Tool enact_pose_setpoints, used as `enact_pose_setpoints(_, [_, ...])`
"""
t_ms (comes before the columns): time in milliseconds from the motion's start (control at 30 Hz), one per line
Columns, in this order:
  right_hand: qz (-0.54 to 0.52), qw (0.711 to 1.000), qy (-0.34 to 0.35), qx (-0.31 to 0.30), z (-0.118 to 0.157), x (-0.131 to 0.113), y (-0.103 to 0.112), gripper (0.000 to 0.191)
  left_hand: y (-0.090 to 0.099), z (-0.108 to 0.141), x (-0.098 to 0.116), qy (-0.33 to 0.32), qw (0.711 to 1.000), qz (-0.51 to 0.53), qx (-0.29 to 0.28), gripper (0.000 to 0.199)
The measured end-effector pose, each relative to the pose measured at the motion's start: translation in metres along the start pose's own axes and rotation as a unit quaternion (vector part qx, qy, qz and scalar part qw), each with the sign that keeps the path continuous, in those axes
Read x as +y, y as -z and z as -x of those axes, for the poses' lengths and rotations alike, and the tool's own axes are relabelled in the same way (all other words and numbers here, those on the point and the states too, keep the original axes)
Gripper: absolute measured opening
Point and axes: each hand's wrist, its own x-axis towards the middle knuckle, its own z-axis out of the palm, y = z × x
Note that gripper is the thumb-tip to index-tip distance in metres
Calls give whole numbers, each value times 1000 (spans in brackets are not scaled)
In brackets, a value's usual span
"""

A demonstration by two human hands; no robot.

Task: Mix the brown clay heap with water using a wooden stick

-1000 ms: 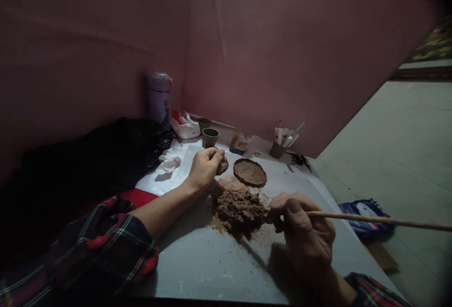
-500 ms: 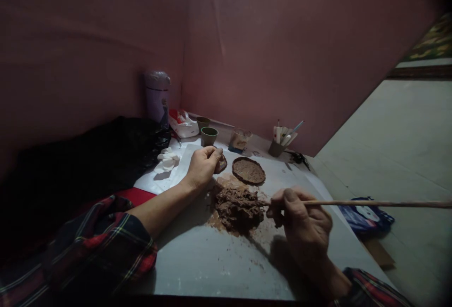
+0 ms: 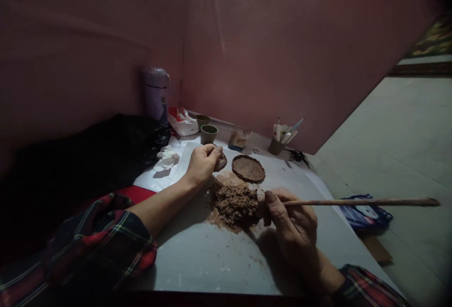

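My right hand [image 3: 294,224] is closed around a long thin wooden stick [image 3: 360,202], which juts out level to the right; its left end is hidden by my fingers. Those fingers are at the right edge of a lumpy heap of wet brown clay [image 3: 236,203]. Behind the heap lies a flat round clay dish [image 3: 248,168] with a raised rim. My left hand [image 3: 204,163] is closed, thumb against fingers, at the edge of a smaller rimmed clay dish [image 3: 221,162], mostly covered by the hand.
A green-rimmed cup [image 3: 209,135], a glass with cloudy liquid [image 3: 239,138] and a pot of brushes and pens [image 3: 277,145] line the table's back. Crumpled white tissue [image 3: 166,158], a black plastic bag [image 3: 106,156] and a purple flask [image 3: 157,95] are at the left.
My right hand has moved left toward the clay heap with the stick, whose right end now shows. My left hand stays at the small dish.
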Motion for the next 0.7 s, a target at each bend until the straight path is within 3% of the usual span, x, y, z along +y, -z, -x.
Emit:
enact_pose_setpoints(200, [-97,989,-38,109,5,-4,2,32,0,1,3,2,1000,0,-2,30])
enact_pose_setpoints(400, [-27,999,-15,-35,0,-6,2,31,-3,2,7,21,999,25,3,31])
enact_pose_setpoints(533, [22,998,41,-35,0,-1,0,21,-2,2,5,14,1000,20,5,30])
enact_pose_setpoints(700, [29,999,19,4,5,3,-4,15,0,0,1,4,1000,0,-2,31])
